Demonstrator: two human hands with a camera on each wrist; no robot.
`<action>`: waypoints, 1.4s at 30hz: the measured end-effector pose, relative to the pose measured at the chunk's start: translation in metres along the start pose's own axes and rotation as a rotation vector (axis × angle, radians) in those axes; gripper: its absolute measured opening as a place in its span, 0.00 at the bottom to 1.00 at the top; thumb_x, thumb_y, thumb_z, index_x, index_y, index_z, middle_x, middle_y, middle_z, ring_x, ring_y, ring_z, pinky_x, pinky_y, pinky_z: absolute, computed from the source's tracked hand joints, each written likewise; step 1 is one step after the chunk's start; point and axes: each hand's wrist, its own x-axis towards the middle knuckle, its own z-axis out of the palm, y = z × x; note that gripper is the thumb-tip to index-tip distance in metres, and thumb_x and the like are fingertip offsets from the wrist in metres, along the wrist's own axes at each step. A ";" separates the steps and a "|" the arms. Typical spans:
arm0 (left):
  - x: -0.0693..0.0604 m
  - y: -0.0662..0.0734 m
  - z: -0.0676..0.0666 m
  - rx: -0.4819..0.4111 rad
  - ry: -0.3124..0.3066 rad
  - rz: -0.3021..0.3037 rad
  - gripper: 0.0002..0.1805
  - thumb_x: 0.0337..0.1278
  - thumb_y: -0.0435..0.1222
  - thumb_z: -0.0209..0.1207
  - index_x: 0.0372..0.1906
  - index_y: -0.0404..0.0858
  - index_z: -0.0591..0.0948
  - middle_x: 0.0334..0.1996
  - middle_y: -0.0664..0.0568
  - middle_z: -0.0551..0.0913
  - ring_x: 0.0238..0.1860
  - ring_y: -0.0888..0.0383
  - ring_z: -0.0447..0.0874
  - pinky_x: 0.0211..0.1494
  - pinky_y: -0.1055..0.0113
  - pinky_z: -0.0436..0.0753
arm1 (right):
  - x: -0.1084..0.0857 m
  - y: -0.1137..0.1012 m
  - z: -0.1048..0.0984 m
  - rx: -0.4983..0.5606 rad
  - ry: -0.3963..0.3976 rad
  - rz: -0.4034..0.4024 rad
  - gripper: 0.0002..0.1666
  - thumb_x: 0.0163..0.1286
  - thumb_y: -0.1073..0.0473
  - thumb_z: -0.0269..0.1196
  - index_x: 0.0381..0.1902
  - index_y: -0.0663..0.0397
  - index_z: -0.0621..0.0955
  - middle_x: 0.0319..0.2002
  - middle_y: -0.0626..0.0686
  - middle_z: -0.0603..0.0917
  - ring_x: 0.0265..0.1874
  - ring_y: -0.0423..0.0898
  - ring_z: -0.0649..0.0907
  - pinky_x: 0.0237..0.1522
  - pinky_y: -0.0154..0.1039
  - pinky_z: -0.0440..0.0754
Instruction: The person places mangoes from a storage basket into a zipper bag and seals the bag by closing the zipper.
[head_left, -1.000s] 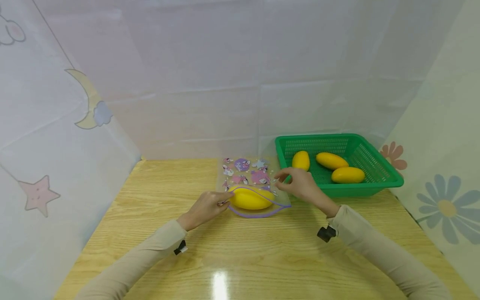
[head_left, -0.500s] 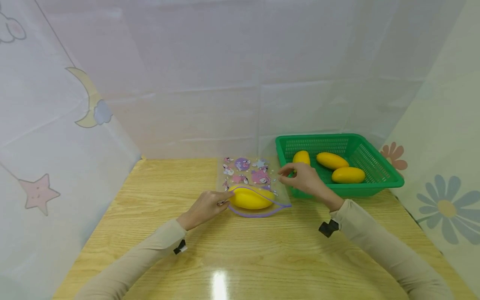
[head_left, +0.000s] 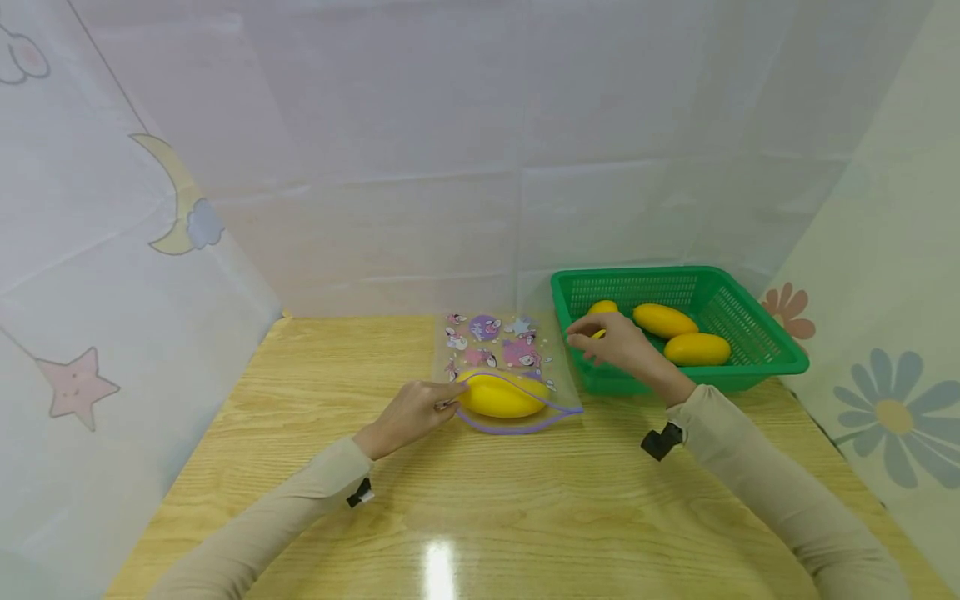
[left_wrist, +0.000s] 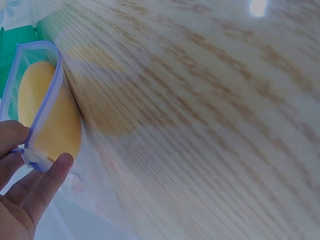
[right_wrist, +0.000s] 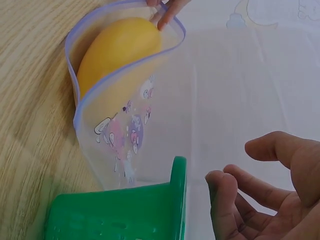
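Table: light wood grain, glossy finish.
Green basket (head_left: 750, 372): rigid plastic, slotted walls, flared rim; right of the bag.
Printed bag (head_left: 517, 354): thin clear film, pink and purple cartoon print, flat on the table at its far end, mouth gaping toward the person.
Right hand (head_left: 622, 343): just changed: shifted from beside the bag to over the basket's near left corner. Thumb and fingertips apart, nothing between them.
Left hand (head_left: 408, 417): unmoved; thumb and fingers pinch the bag's left mouth edge.
Meaning: my read, bag is held by one hand only now, loading side unattended; mouth not yet closed.
Bagged fruit (head_left: 504, 398): yellow, smooth, elongated oval, mango-like; lies crosswise inside the bag, right at the mouth.
Basket fruit: same shape, matte-smooth; two in full view (head_left: 697, 350), third (head_left: 602, 307) partly hidden behind the right hand.
Purple zip strip (head_left: 517, 431): narrow, flexible, bowed apart around the fruit.
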 end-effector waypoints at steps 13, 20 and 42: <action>0.002 0.001 -0.002 0.003 -0.009 -0.003 0.19 0.56 0.24 0.66 0.55 0.30 0.83 0.44 0.42 0.88 0.28 0.60 0.87 0.28 0.82 0.79 | 0.012 0.009 -0.013 0.147 -0.054 0.100 0.25 0.78 0.55 0.56 0.63 0.70 0.75 0.56 0.68 0.75 0.50 0.62 0.80 0.48 0.48 0.85; 0.002 0.001 -0.003 0.007 0.006 0.012 0.19 0.55 0.23 0.67 0.54 0.30 0.83 0.43 0.41 0.88 0.26 0.62 0.85 0.28 0.82 0.78 | 0.020 0.015 -0.018 0.197 -0.061 0.154 0.27 0.78 0.53 0.55 0.64 0.70 0.73 0.62 0.69 0.73 0.56 0.65 0.76 0.53 0.49 0.83; -0.001 0.004 -0.002 -0.028 0.008 0.002 0.19 0.55 0.22 0.66 0.53 0.28 0.83 0.44 0.40 0.87 0.23 0.64 0.82 0.27 0.82 0.78 | 0.031 0.040 -0.029 0.399 -0.082 0.270 0.33 0.78 0.53 0.54 0.71 0.71 0.63 0.68 0.73 0.61 0.64 0.68 0.68 0.61 0.50 0.77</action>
